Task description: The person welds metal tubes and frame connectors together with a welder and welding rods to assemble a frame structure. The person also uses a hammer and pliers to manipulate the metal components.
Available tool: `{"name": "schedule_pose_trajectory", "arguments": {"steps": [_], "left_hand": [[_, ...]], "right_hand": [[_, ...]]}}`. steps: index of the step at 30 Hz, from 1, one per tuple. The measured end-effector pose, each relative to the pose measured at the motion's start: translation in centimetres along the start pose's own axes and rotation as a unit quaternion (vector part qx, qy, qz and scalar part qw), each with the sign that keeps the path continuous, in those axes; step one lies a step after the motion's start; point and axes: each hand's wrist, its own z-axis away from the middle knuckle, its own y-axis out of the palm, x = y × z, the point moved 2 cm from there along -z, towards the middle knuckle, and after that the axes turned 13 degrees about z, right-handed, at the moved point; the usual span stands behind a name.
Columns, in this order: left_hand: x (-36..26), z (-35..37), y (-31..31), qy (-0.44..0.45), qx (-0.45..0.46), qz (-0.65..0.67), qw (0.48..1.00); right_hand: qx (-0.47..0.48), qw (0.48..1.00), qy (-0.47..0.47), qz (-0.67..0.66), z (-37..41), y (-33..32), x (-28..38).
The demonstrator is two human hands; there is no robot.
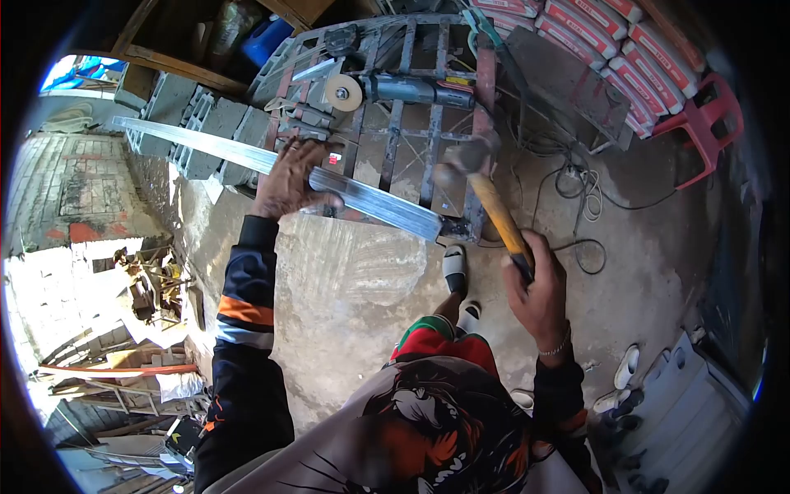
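A long silvery metal bar [378,203] lies slantwise across the near side of a metal frame table [395,136]. My left hand [295,175] is wrapped over the bar near its middle. In my right hand [539,290] is the wooden handle of a hammer [492,202], gripped near its dark end. The hammer's head is up and to the left of that hand, near the table's right corner and apart from the bar's near end. An angle grinder [420,90] with a pale disc rests on the table bars beyond the metal bar.
Grey blocks [202,123] stand at the left under the bar's far end. Stacked sacks [576,33] and a red plastic chair [712,123] are at the back right. Loose cables [588,193] coil on the floor. Metal sheets [687,420] lie at the lower right.
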Motion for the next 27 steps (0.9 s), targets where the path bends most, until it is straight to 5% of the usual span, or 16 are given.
{"name": "schedule_pose_trajectory", "arguments": {"steps": [2,4,6,12,17,23,27], "left_hand": [[-3.0,0.4,1.6,0.067,0.054,-0.043,0.995],[-3.6,0.5,3.8,0.081,0.065,-0.045,0.994],[-2.6,-0.6,5.5,-0.019,0.11,-0.042,0.993],[-2.1,-1.8,6.0,-0.005,0.135,0.001,0.991],[-0.9,-2.4,6.7,-0.066,0.174,-0.018,0.982],[-1.0,-2.1,6.5,-0.039,0.177,-0.02,0.983],[0.0,0.6,7.3,0.069,0.037,-0.113,0.991]], "right_hand": [[0.078,0.969,0.156,-0.175,5.9,0.1,-1.1],[0.108,0.852,0.27,-0.436,10.2,0.5,-0.7],[0.089,0.784,0.318,-0.526,13.6,1.6,-0.1],[0.052,0.669,0.353,-0.651,18.6,7.3,1.2],[0.046,0.644,0.333,-0.688,18.6,9.7,2.6],[-0.028,0.659,0.356,-0.662,18.1,11.7,4.8],[-0.073,0.682,0.379,-0.621,17.2,12.0,5.2]]}}
